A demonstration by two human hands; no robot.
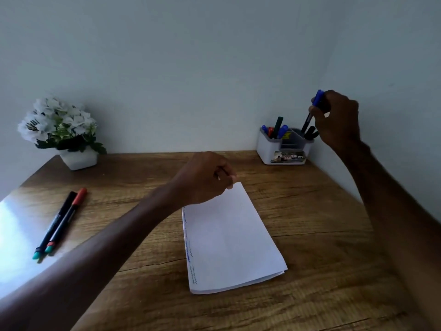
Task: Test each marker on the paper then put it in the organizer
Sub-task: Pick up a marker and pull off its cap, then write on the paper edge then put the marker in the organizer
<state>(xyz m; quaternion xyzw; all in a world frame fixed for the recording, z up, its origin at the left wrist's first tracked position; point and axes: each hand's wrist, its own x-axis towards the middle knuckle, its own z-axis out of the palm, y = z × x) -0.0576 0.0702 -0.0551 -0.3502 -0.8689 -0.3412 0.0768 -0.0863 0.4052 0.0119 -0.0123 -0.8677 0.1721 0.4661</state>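
Marker (314,108) with the blue cap is pinched in the right hand (338,120) over the organizer (269,149), so dropping it in looks next, while the left hand (205,177) pins the paper (229,237) on the desk (322,223).

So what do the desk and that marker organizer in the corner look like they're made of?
The desk looks like wood or a wood-grain laminate: brown streaked grain, with a smooth sheen where light glares at its left edge. The organizer appears to be moulded plastic: a matte white shell with rounded corners, grey inner dividers and a printed label on the front.
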